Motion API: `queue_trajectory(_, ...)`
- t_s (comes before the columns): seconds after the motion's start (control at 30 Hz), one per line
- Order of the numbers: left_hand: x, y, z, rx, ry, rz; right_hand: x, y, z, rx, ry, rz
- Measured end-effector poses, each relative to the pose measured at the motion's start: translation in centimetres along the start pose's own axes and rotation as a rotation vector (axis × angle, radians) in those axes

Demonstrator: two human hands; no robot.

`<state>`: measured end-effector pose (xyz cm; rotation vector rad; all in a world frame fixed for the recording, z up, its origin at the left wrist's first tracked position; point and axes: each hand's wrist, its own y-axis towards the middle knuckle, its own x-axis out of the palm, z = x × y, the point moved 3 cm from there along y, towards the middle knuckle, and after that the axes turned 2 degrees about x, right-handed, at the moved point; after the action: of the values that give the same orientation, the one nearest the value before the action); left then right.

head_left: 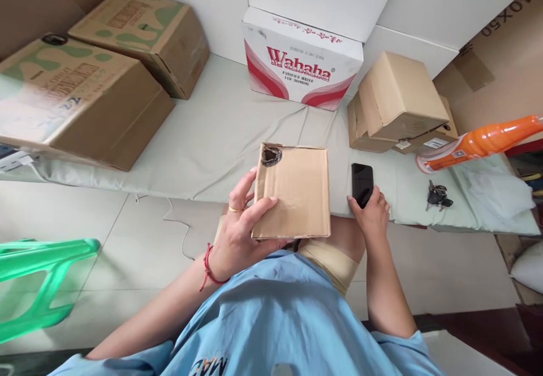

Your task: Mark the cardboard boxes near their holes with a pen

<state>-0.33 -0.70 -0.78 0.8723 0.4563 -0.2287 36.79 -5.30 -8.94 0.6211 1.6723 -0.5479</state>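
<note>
My left hand (241, 223) grips a small flat cardboard box (297, 195) by its left side and lower edge, with fingers on its top face and a dark-rimmed hole at its upper left corner. The box is over my lap at the front edge of the covered table (212, 133). To the right, my right hand (371, 212) has its thumb and fingers around the lower end of a black phone (362, 182) that lies on the table.
Two large printed cartons (139, 20) stand at the left. A Wahaha box (301, 62) is at the back, with stacked brown boxes (399, 96) beside it. At right are an orange bottle (479, 144), keys (439, 195) and clear plastic (498, 192). A green stool (46, 285) stands lower left.
</note>
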Motion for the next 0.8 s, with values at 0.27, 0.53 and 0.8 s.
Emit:
queue_trajectory(0.27, 2.6, -0.4, 1.2, -0.029, 0.105, 0.108, -0.6, 2.1, -1.1, 0.148, -0.025, -0.066)
queue_trajectory(0.53, 2.9, -0.9, 0.9, -0.007, 0.111, 0.101, -1.3, 1.7, 0.5, 0.172, 0.068, -0.105)
queue_trajectory(0.8, 2.8, -0.4, 0.8, -0.02, 0.147, 0.078, -3.4, 0.4, 0.7, 0.158, 0.498, -0.102)
